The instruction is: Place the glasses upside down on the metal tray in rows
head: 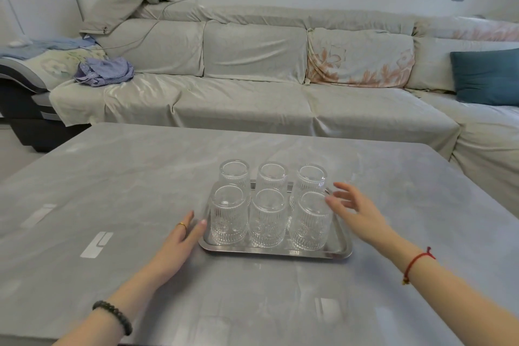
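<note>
Several ribbed clear glasses stand upside down on the metal tray (276,251) in two rows of three. The front row holds a left glass (229,215), a middle glass (268,219) and a right glass (310,222). A back row (272,175) stands behind them. My left hand (179,241) lies flat on the table with its fingertips at the tray's left edge. Just right of the front right glass, my right hand (356,211) hovers with fingers spread, its fingertips at or very near that glass. Neither hand holds anything.
The tray sits mid-table on a grey marbled table (140,177). Behind the table runs a long covered sofa (252,98) with clothes (104,71) at its left end and a teal cushion (487,76) at the right.
</note>
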